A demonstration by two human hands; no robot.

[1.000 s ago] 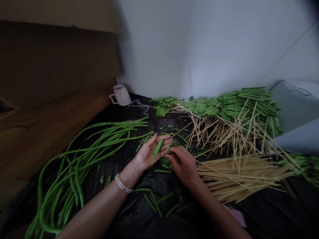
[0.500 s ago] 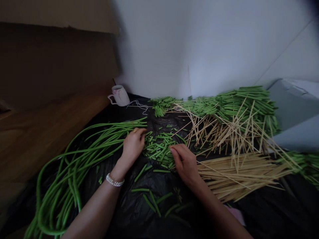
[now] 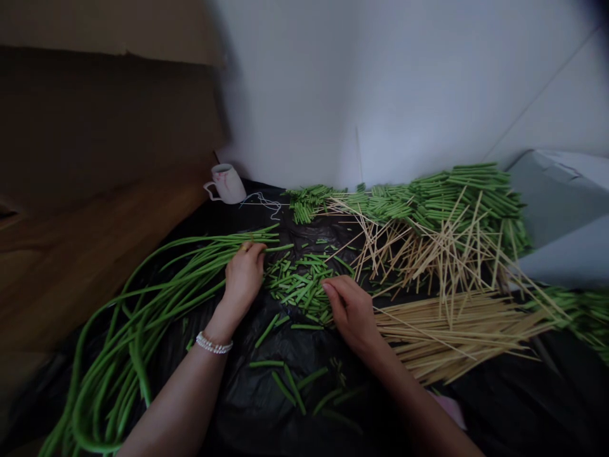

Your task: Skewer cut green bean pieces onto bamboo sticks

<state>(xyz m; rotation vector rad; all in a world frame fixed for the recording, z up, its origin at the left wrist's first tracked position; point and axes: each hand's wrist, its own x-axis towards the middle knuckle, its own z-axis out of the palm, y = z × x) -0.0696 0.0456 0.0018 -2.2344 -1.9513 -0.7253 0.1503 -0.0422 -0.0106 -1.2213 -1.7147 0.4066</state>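
My left hand (image 3: 243,276), with a beaded bracelet (image 3: 214,343) at its wrist, is closed on a long green bean (image 3: 280,247) whose end sticks out to the right past the fingertips. Around and left of it lies a bundle of long beans (image 3: 162,273), curving toward the lower left. My right hand (image 3: 352,311) is closed at the right side of a heap of cut bean pieces (image 3: 302,282). Whatever its fingers grip, if anything, is hidden.
Bamboo skewers (image 3: 457,330) lie right of my right hand, with more criss-crossed against stacked bean pieces (image 3: 457,197) along the wall. A white mug (image 3: 229,184) stands at the back left beside tangled thread (image 3: 266,203). Black plastic sheeting (image 3: 257,406) covers the surface.
My left hand has shifted slightly left, and a bean end now projects from its fingers over the cut pieces. My right hand has hardly moved.
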